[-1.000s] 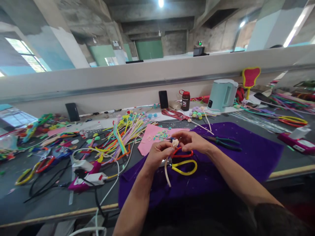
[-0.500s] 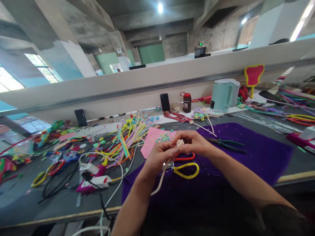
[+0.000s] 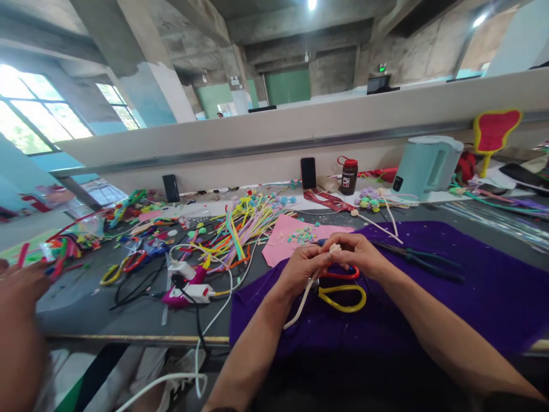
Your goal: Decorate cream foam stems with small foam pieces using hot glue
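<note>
Cream-coloured piece (image 3: 335, 248) held above purple cloth (image 3: 474, 297), its stem slanting down and left

The cream-coloured piece is raised over the cloth, roughly midway between the person's left hand (image 3: 306, 266) and right hand (image 3: 360, 254). Its ruffled head is uppermost. The long axis tilts: from the head, the thin stem passes beneath the left hand and curves leftward and back toward the person, its lower end free. The left thumb and fingers pinch just below the head; the right fingers curl in and press against it from the other side.

Scissors (image 3: 363, 296) with one red and one yellow handle loop lie just below the hands, and pliers (image 3: 407, 253) lie on the cloth to the right.

Of the containers, a dark bottle (image 3: 349, 180) with a red cap and a pale green kettle (image 3: 422, 166) stand upright at the back of the surface (image 3: 98, 309); the contents of both are hidden. A pink sheet (image 3: 283, 240) carries small green and yellow bits. At far left is another person's blurred hand (image 3: 21, 283).
</note>
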The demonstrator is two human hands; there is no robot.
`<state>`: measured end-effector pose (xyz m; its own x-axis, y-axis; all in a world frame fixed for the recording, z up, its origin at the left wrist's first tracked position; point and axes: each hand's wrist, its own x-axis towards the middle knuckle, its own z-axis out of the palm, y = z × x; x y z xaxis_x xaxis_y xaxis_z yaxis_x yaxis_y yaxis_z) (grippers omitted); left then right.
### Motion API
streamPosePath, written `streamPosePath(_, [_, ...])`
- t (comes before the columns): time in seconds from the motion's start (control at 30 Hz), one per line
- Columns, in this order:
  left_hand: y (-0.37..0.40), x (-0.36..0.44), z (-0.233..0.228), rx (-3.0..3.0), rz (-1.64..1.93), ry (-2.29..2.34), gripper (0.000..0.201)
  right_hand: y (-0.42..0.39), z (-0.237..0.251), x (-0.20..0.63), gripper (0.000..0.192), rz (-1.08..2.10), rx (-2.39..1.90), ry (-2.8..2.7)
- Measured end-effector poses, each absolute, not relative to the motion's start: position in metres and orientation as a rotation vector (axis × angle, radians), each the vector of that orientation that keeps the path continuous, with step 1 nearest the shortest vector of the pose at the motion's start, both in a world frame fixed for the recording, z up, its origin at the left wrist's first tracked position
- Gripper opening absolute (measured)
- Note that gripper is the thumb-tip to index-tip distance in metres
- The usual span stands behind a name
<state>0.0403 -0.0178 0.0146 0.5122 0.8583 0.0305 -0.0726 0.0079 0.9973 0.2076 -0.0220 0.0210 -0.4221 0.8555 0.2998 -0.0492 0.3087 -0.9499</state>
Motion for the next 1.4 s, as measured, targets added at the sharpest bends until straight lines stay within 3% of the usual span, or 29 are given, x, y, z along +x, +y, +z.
streamPosePath(0.97, [-0.017,0.054,0.004,1.237,1.006,0.800,0.025,-0.016,0.014,0.207,0.025,1.214,-0.719,-1.681])
streamPosePath(1.23, [-0.019,0.047,0.007,1.243,0.943,0.762,0.026,-0.019,0.019,0.210,0.045,1.381,-0.573,-1.632])
streamPosePath(1.4, [-0.020,0.044,0.011,1.302,0.872,0.818,0.033,-0.019,0.019,0.215,0.034,1.363,-0.623,-1.653])
